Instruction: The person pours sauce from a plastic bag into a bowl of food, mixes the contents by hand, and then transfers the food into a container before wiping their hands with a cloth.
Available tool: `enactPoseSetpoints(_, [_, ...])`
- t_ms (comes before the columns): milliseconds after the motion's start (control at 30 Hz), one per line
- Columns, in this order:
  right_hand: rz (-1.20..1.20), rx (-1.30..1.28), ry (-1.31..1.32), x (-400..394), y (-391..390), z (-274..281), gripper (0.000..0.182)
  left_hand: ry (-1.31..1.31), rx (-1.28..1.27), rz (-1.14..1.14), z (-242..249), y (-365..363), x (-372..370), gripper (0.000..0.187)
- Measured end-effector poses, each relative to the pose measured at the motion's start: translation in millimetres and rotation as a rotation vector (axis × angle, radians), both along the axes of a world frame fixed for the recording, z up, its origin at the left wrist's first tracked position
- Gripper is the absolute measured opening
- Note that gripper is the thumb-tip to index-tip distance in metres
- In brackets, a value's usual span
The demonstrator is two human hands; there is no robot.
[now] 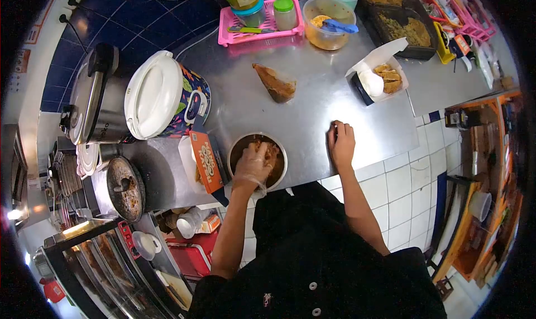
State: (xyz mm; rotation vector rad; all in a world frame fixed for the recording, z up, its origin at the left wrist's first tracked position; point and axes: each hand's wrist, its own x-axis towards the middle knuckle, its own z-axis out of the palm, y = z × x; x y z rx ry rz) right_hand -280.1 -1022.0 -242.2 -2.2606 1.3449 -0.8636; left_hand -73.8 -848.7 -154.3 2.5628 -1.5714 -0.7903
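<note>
A heap of brown, coated food point(272, 151) lies in a round metal bowl point(285, 158) at the near edge of a steel counter point(312, 118). The left hand point(248, 164), in a clear plastic glove, reaches into the bowl from the near side, its fingers curled down against the food. The fingertips are hidden, so whether they are closed around a piece cannot be told. The heap lies directly under the fingers and spreads to their right, with no clear long axis. The left hand is much the nearer; the right hand point(341, 147), bare and holding nothing, rests on the counter well to the right, fingers apart and slightly bent.

Just left of the bowl stands an orange-and-white carton point(205, 161). Beyond the bowl, a brown wedge-shaped item point(274, 85) lies on the counter, its narrow end pointing away to the left. Farther right, an open box point(397, 68) holds golden pieces beside something white and rounded. Along the back are a pink basket point(229, 38) with lidded containers and a clear tub point(326, 41) with a blue utensil
</note>
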Motion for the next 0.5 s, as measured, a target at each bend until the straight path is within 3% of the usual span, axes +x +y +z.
enactPoseSetpoints(133, [0.006,0.001,0.01,-0.7,-0.5,-0.2,0.02,0.092,-0.018,0.183,-3.0,-4.4,13.5,0.046])
enactPoseSetpoints(200, [0.003,0.023,0.02,-0.8,0.0,0.8,0.021,0.175,-0.154,0.257,-13.0,5.0,24.6,0.042])
enactPoseSetpoints(267, [0.008,0.018,0.021,-1.5,-0.4,-3.7,0.022,0.239,-0.232,0.236,-22.4,18.0,32.3,0.039])
enactPoseSetpoints(367, [0.015,0.01,0.024,-2.0,-1.4,-6.4,0.022,0.118,-0.345,0.073,-8.6,22.9,27.7,0.038])
enactPoseSetpoints(433, [0.017,0.009,0.026,-1.7,-1.2,-6.7,0.022,0.181,-0.181,-0.009,21.6,9.3,13.0,0.047])
enactPoseSetpoints(500, [0.008,0.027,0.047,-2.1,-1.4,-6.3,0.022,0.139,-0.086,-0.02,17.5,8.5,2.8,0.051])
